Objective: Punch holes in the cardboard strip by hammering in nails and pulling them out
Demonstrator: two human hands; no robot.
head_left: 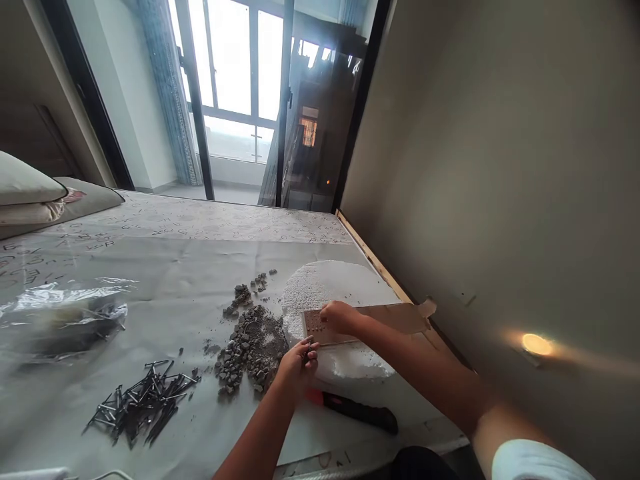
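My left hand (299,363) is closed around a few dark, thin nails (309,348) that show between the fingers, beside the cardboard's near left corner. My right hand (340,317) is over a brown cardboard strip (390,320), its fingertips pinched together at the left end; whatever they hold is too small to make out. Rows of small dots or nail points (315,325) mark that end. Under the strip lies a rough-edged white foam sheet (345,280). Below my left hand lies a tool with a black and red handle (360,412), its far end hidden by my arm.
A pile of loose nails (145,402) lies at the lower left. Grey gravel (245,347) is heaped left of the foam. A clear plastic bag (65,323) rests at far left on the covered bed (165,280). A wall (500,167) rises along the right.
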